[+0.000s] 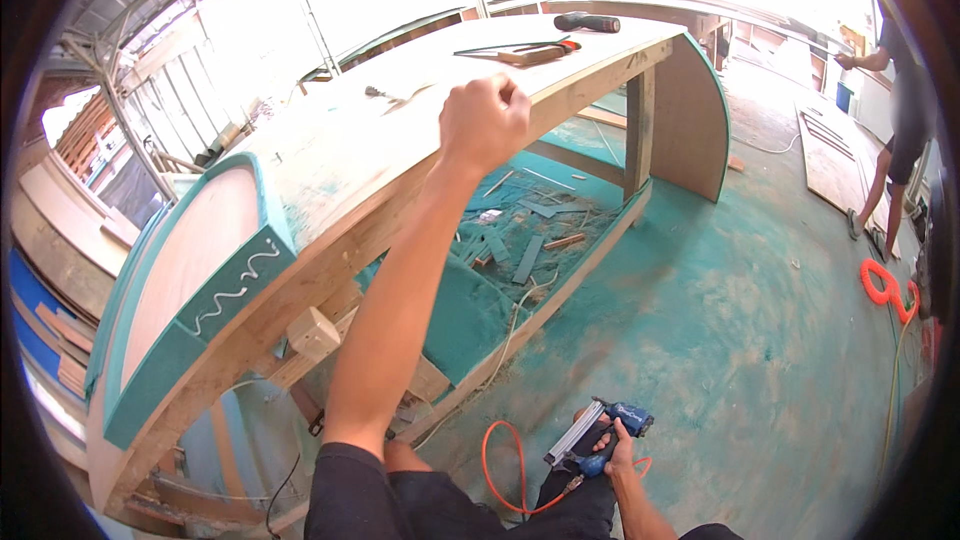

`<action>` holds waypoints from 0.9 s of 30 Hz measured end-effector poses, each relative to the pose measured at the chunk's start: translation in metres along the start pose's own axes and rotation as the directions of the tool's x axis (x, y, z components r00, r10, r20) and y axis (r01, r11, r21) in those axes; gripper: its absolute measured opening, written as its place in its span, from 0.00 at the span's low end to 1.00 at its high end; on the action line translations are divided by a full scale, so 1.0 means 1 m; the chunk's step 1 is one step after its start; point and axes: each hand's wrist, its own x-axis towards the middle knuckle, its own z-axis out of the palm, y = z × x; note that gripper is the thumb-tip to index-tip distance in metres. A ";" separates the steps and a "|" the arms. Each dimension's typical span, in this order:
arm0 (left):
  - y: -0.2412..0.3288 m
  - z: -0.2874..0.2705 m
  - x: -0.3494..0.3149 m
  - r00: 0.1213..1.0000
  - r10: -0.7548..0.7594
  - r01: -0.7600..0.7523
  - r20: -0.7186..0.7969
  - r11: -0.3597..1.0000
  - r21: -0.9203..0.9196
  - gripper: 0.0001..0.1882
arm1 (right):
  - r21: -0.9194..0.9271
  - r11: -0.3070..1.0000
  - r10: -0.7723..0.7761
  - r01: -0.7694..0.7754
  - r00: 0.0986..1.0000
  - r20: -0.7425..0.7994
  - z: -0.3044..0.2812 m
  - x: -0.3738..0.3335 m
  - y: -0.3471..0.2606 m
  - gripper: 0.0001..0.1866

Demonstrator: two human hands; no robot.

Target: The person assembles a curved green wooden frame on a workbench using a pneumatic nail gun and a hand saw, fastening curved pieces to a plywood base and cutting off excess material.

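Observation:
My left hand (485,123) is closed in a fist above the near edge of a wooden workbench (345,155). Whatever it holds, if anything, is hidden. Low down, my right hand (620,450) grips a blue pneumatic nail gun (606,434) with a silver magazine and an orange air hose (492,440) attached. At the bench's left end sits a curved wooden piece with green edges (190,275); a wavy white bead of what looks like glue (235,290) runs along its green end face. A wood-handled tool (537,55) and a black tool (587,22) lie on the benchtop.
Offcuts and green dust cover the lower shelf (465,315). A curved panel (692,120) closes the bench's right end. Another person (905,95) stands far right, near boards (838,155) on the floor and a coiled orange hose (880,285). Stacked sheets (65,225) stand left.

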 end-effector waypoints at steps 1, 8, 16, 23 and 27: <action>0.003 0.020 0.022 1.000 0.002 -0.002 0.004 1.000 -0.021 0.15 | -0.026 1.000 -0.018 0.018 1.000 -0.019 -0.001 0.000 -0.003 0.21; 0.006 0.110 0.132 0.973 0.091 -0.163 0.211 0.920 0.356 0.26 | -0.011 0.999 -0.041 0.040 0.992 -0.121 -0.003 -0.004 -0.003 0.23; -0.041 0.176 0.211 0.958 0.189 -0.270 0.217 0.854 0.446 0.30 | 0.001 0.999 -0.050 0.050 0.995 -0.091 0.015 -0.013 0.001 0.17; -0.007 0.203 0.232 0.898 0.036 -0.253 0.439 0.857 0.448 0.24 | -0.037 0.999 -0.035 0.031 0.992 -0.125 0.006 -0.003 -0.011 0.19; -0.072 0.217 0.291 0.811 0.260 -0.584 0.524 0.382 0.716 0.24 | -0.100 0.995 -0.017 0.009 0.997 -0.076 0.018 -0.006 -0.007 0.20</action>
